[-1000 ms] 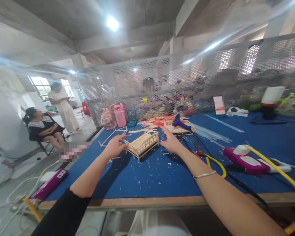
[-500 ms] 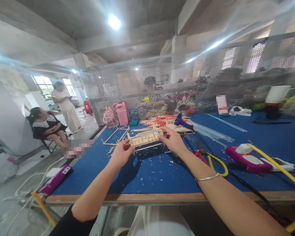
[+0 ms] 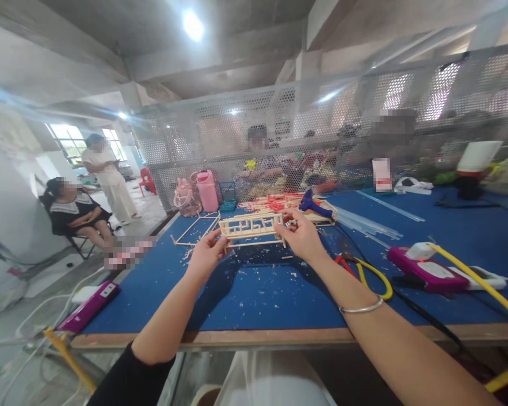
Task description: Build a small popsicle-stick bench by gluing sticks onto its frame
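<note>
A small model bed frame (image 3: 252,226) made of pale wooden sticks hangs in the air above the blue table (image 3: 258,293), turned so its side faces me. My left hand (image 3: 207,255) is closed on its left end. My right hand (image 3: 300,235), with a silver bangle on the wrist, pinches its right end. Wood shavings lie scattered on the table beneath the frame.
Behind the frame lie loose sticks, a flat stick frame (image 3: 195,228), a blue glue gun (image 3: 315,207) and clear glue rods (image 3: 366,225). Yellow-handled pliers (image 3: 366,270) and a pink power strip (image 3: 425,270) sit right. Pink bottles (image 3: 206,190) stand by a mesh screen; people sit beyond and left.
Both hands closed on the stick frame, which stood on the table, lifted it and tipped it on its side at about chest height in front of me.
</note>
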`<state>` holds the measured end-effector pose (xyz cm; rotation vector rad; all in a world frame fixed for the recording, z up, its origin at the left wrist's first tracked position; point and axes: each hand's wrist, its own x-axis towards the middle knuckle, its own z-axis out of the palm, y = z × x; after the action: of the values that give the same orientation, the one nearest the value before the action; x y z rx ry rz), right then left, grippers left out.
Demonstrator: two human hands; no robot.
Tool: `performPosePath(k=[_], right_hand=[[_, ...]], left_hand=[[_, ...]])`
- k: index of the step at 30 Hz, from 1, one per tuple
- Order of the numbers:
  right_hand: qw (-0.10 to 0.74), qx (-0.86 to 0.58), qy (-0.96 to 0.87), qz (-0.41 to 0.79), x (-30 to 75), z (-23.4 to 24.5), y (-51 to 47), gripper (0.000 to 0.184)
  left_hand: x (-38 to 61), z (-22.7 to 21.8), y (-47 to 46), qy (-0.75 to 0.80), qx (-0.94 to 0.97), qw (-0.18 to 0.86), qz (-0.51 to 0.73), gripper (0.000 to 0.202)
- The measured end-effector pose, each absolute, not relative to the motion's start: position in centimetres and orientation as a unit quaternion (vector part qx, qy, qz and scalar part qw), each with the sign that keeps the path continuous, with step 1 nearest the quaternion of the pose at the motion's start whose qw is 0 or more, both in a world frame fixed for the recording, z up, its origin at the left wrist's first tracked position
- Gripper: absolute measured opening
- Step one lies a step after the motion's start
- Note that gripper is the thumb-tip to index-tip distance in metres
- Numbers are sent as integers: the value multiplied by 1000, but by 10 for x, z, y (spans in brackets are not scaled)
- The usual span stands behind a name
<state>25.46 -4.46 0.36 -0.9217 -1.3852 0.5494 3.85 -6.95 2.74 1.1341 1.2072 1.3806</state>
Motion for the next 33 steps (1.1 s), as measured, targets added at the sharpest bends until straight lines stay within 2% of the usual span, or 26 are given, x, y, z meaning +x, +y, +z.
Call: performPosePath(k=[4, 9, 12, 16, 18, 21, 23, 33], right_hand=[[662, -397, -605, 195, 253, 3, -45, 30], [669, -385, -615, 161, 243, 1, -49, 25], [670, -384, -623, 122, 239, -3, -51, 22], [656, -400, -624, 139, 237, -7, -49, 21], [653, -400, -627, 143, 237, -8, -49, 21], [657, -381, -642, 107, 236, -8, -51, 21], [660, -366, -653, 66, 234, -8, -53, 20], [599, -335, -725, -57, 217, -17, -67, 22]], left_hand=[[47, 29, -62, 478, 452, 459, 597, 33], [76, 30, -65, 455, 254, 432, 737, 59], [90, 27, -74, 444, 181, 478, 736, 59], [97, 23, -80, 418, 151, 486, 753, 65], [95, 23, -78, 398, 135, 505, 754, 58], [92, 25, -73, 363, 117, 565, 731, 28], [91, 26, -71, 345, 114, 587, 723, 17], [98, 22, -76, 286, 118, 600, 738, 22]])
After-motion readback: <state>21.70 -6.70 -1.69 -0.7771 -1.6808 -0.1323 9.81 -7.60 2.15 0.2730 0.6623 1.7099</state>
